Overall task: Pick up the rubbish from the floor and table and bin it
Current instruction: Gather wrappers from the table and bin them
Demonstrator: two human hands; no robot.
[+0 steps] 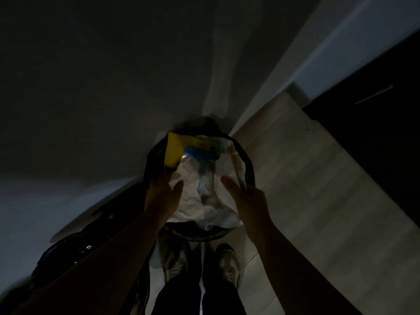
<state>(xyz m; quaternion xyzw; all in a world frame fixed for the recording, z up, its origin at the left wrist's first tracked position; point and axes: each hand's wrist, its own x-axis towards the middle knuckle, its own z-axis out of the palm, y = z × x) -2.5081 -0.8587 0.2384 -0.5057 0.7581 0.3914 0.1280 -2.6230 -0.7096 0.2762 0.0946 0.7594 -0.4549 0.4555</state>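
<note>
A round bin with a black rim (250,169) stands on the floor in front of my feet. It holds crumpled white plastic (193,201) and a blue piece (200,153). My left hand (162,192) reaches over the bin's left rim and its fingertips pinch the lower corner of a yellow packet (175,148) that stands up over the rim. At the right rim, my right hand (247,198) has its thumb stretched out, and its fingers grip a long, thin pale thing (237,164) that lies over the bin. The light is dim.
Pale floorboards (306,189) run to the right of the bin. A dark cabinet front (375,144) stands at the far right and a wall (91,87) rises behind the bin. Dark clutter (75,248) lies at the lower left. My shoes (228,262) are just before the bin.
</note>
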